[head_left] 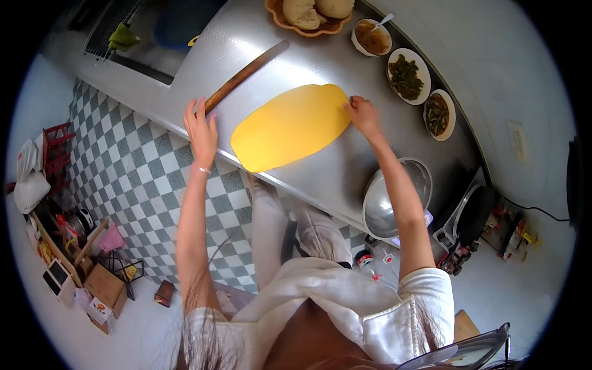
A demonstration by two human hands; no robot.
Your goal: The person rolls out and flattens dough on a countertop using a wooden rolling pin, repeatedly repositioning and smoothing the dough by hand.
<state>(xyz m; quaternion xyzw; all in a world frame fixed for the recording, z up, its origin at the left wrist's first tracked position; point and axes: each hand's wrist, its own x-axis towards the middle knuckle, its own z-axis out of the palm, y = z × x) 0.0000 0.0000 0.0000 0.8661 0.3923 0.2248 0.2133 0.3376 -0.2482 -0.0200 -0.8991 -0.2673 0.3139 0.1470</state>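
Left hand [201,131] wide, thumb apart from fingers, at near end of rolling pin [248,73]. Yellow sheet [291,127] flat on metal counter [336,176] between hands. Right hand [362,115] narrow, fingertips at sheet's edge; can't tell if pinching. Metal bowl [378,205] bodyward of that hand.

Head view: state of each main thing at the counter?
Dough: flat, on counter
Pin: lying on counter
Left hand: open, at pin's near end
Right hand: at dough's edge, grip unclear
Basket: holding buns
Sauce bowl: uncovered, spoon in it
Middle dish: uncovered, greens in it
Lower dish: uncovered, food inside
Metal bowl: partly hidden
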